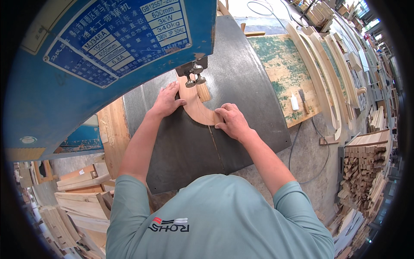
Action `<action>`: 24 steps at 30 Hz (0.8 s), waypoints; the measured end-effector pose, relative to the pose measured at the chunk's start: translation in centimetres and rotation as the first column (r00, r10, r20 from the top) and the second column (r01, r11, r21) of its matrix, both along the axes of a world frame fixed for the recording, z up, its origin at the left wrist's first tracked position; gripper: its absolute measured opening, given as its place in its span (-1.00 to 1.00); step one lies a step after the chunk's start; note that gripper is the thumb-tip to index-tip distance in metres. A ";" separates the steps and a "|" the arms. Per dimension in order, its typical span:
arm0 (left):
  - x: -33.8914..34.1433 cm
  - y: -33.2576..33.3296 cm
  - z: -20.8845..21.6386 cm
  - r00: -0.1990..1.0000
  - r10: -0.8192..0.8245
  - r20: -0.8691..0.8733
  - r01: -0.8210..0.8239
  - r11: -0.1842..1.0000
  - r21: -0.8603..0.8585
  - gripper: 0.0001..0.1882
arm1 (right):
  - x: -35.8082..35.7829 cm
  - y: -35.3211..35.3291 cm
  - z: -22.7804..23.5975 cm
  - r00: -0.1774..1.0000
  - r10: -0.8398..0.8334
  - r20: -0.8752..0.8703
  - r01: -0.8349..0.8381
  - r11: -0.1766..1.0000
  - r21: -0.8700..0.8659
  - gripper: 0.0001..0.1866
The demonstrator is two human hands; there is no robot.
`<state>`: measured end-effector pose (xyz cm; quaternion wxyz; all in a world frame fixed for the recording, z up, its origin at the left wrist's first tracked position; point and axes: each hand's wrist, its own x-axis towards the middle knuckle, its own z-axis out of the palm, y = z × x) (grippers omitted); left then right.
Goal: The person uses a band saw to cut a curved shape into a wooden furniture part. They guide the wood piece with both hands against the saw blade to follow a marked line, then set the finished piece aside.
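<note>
A curved wooden piece [197, 111] lies flat on the dark ribbed table [241, 56] of a blue band saw [129, 43]. Its far end is under the saw's metal guide rollers [196, 77], where the blade itself is hard to make out. My left hand [169, 100] rests along the piece's left edge, fingers stretched forward and thumb apart, touching the wood. At the near right end, my right hand [233, 121] grips the piece between thumb and bent fingers. A small wooden offcut [203, 92] sits inside the curve, close to the rollers.
A slot [215, 144] runs through the saw table toward me. On the right, a worn green-and-wood bench [282, 69] carries a white bottle [294, 102] and a flat-bladed tool [304, 102]. Beyond are long curved wooden parts [317, 73] and stacked wood strips [364, 170]. Boards [82, 205] lie at left.
</note>
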<state>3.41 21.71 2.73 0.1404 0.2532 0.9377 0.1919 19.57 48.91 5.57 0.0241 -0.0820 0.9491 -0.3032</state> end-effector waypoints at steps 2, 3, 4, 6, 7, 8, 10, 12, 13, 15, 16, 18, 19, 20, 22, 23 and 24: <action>-0.2 -0.1 0.0 1.000 -0.001 0.001 0.001 1.000 0.003 -0.03 | -0.1 -0.1 0.1 1.000 0.001 0.003 -0.001 1.000 0.006 -0.44; -0.3 -0.1 0.0 1.000 -0.003 -0.001 0.003 1.000 -0.003 -0.03 | -0.2 -0.2 0.0 1.000 -0.001 -0.018 0.001 1.000 0.002 -0.43; -0.5 -0.1 0.0 1.000 -0.006 -0.002 0.006 1.000 -0.009 -0.03 | -0.2 -0.2 -0.2 0.999 -0.003 -0.038 0.003 1.000 -0.002 -0.43; -0.6 -0.1 0.1 1.000 -0.010 -0.003 0.010 1.000 -0.020 -0.04 | -0.3 -0.3 -0.3 0.998 -0.010 -0.056 0.010 1.000 -0.007 -0.43; -0.7 -0.1 0.2 1.000 -0.012 -0.003 0.012 1.000 -0.024 -0.04 | -0.3 -0.4 -0.3 0.998 -0.015 -0.054 0.015 1.000 -0.009 -0.43; -0.7 -0.1 0.3 1.000 -0.015 -0.004 0.015 0.999 -0.028 -0.04 | -0.3 -0.4 -0.3 0.998 -0.020 -0.052 0.019 1.000 -0.011 -0.43; -0.7 -0.1 0.3 1.000 -0.015 -0.003 0.015 0.999 -0.033 -0.04 | -0.3 -0.4 -0.2 0.999 -0.020 -0.050 0.020 1.000 -0.012 -0.43; -0.8 -0.1 0.3 1.000 -0.020 0.000 0.020 0.999 -0.040 -0.04 | -0.4 -0.5 -0.3 0.999 -0.022 -0.049 0.021 1.000 -0.011 -0.43; -0.9 -0.1 0.3 1.000 -0.024 0.002 0.024 0.999 -0.043 -0.03 | -0.4 -0.5 -0.3 0.999 -0.023 -0.048 0.022 1.000 -0.009 -0.43; -1.1 0.0 0.4 1.000 -0.028 0.011 0.029 0.998 -0.047 -0.03 | -0.5 -0.5 -0.4 0.999 -0.024 -0.048 0.023 1.000 -0.011 -0.44; -1.2 0.0 0.4 0.999 -0.028 0.016 0.029 0.998 -0.048 -0.03 | -0.5 -0.5 -0.4 0.999 -0.024 -0.049 0.023 1.000 -0.015 -0.44; -1.3 0.1 0.5 0.999 -0.030 0.014 0.030 0.998 -0.050 -0.04 | -0.6 -0.6 -0.4 0.998 -0.023 -0.053 0.022 0.999 -0.027 -0.44; -1.4 0.1 0.5 0.999 -0.032 0.005 0.032 0.998 -0.053 -0.05 | -0.6 -0.6 -0.5 0.998 -0.023 -0.055 0.021 0.999 -0.034 -0.44; -1.4 0.1 0.6 0.999 -0.034 -0.003 0.033 0.998 -0.055 -0.06 | -0.6 -0.6 -0.6 0.998 -0.023 -0.058 0.021 0.999 -0.042 -0.43; -1.9 -0.5 0.2 0.995 -0.088 -0.035 0.086 0.995 -0.054 -0.09 | -0.8 -0.7 -0.9 0.997 0.000 -0.082 -0.005 0.998 -0.064 -0.42; -2.1 -0.8 0.1 0.992 -0.115 -0.052 0.112 0.992 -0.054 -0.11 | -0.7 -0.8 -1.0 0.995 0.012 -0.094 -0.019 0.997 -0.074 -0.41; -2.1 -0.7 0.4 0.991 -0.125 -0.048 0.121 0.989 -0.079 -0.12 | -0.7 -0.7 -1.2 0.995 0.028 -0.099 -0.035 0.997 -0.071 -0.42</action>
